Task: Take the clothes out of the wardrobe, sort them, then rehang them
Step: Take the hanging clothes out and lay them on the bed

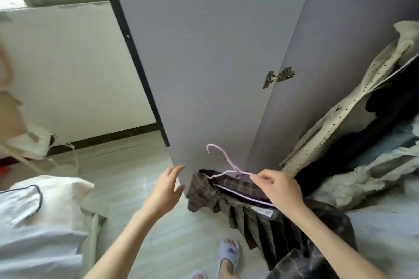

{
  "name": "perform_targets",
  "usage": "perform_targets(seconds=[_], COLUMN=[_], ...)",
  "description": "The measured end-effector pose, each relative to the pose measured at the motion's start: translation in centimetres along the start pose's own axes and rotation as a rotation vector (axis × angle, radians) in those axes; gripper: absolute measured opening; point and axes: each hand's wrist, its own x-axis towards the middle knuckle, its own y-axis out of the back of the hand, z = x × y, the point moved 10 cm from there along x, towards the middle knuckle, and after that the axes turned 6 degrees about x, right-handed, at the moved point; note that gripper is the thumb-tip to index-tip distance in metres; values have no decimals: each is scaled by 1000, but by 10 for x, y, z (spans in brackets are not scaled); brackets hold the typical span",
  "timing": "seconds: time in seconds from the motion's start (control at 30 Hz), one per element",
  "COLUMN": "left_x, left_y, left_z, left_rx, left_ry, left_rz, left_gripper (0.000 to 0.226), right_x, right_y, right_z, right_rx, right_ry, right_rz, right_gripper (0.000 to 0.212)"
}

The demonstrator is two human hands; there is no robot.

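A dark brown plaid pleated skirt hangs on a thin pink hanger low in the middle of the view. My right hand pinches the hanger's right arm at the skirt's waistband. My left hand floats just left of the skirt with relaxed fingers, holding nothing. The open grey wardrobe door stands right behind both hands. Inside the wardrobe at the right hang more clothes: a cream dotted garment, dark pieces and a fluffy white one.
A pile of white and pale blue clothes lies at the lower left. Pale tiled floor runs between it and the door. My feet in blue slippers stand below the skirt. A door hinge sticks out mid-door.
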Motion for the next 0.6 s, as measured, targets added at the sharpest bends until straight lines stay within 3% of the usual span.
perform_targets(seconds=[0.13, 0.23, 0.4, 0.6], left_x=[-36, -75, -148, -220], left_y=[31, 41, 105, 130], left_z=[-77, -124, -148, -155], left_rx=[34, 4, -46, -82], left_ry=[218, 356, 358, 438], left_rz=[85, 70, 440, 595], left_gripper=[65, 49, 22, 14], right_x=[3, 5, 9, -10], right_y=[-30, -53, -84, -129], right_z=[-59, -101, -178, -267], right_rx=[150, 368, 479, 475], right_ry=[198, 266, 449, 685], right_rz=[-170, -333, -487, -711], right_gripper=[25, 25, 41, 38])
